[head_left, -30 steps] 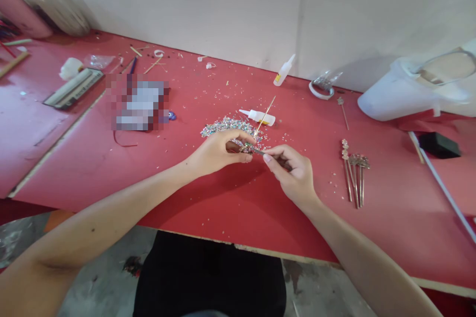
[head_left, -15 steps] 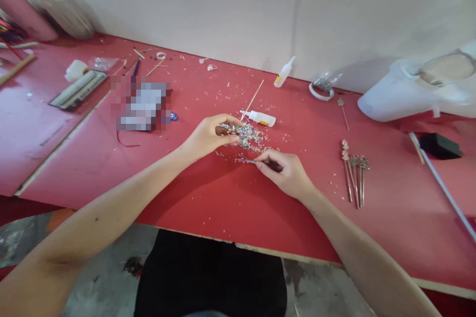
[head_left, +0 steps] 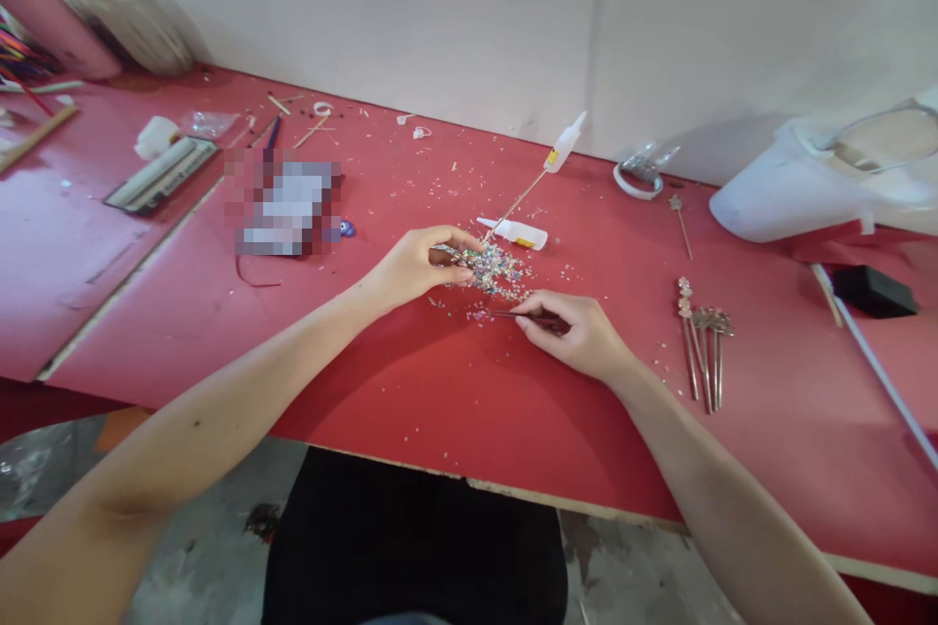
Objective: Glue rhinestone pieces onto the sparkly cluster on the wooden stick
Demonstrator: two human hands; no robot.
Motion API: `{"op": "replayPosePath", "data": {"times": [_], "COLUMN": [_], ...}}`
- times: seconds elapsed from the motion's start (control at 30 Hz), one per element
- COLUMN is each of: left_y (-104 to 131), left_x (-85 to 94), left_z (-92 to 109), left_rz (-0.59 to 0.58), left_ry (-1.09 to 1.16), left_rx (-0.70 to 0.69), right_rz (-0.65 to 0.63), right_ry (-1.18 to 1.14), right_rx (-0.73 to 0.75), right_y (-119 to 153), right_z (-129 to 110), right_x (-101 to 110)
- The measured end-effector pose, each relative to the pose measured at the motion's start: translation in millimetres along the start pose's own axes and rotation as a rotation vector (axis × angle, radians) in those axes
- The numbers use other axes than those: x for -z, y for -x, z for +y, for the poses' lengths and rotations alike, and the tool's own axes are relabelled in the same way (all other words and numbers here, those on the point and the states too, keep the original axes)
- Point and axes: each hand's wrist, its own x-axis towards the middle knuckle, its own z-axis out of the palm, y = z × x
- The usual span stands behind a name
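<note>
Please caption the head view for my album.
Beside glittering chips, the left hand holds a gold stick, the right hand a slim tool.

The left hand point(head_left: 432, 259), at 9 o'clock of the shiny bits point(head_left: 498, 269), pinches a gold stick point(head_left: 515, 205); the right hand point(head_left: 568, 322), at 4 o'clock, holds a thin tool point(head_left: 505, 314). 2 bottles point(head_left: 529, 234) sit at 1 o'clock.

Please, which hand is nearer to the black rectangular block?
Right. The right hand is left of the block; the left hand is farther left, at the small multicoloured glittering chips.
</note>
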Motion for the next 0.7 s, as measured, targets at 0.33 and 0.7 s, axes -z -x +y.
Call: {"op": "replayPosePath", "data": {"times": [0.33,0.7], "left_y": [1.4,2.3], "left_x": [-2.2,-6.1], "left_z": [2.5,5.5], "left_rz": [-0.036,-0.084], "left_ry": [0.031,-0.067], "left_rx": [0.032,-0.008], "right_rz": [-0.017,-0.011], "right_ry": [0.046,0.084], "right_rx": [0.054,0.086], "right_y": [0.5,0.0], "right_z": [3.0,1.3], "right_x": [-1.4,-2.8]}}
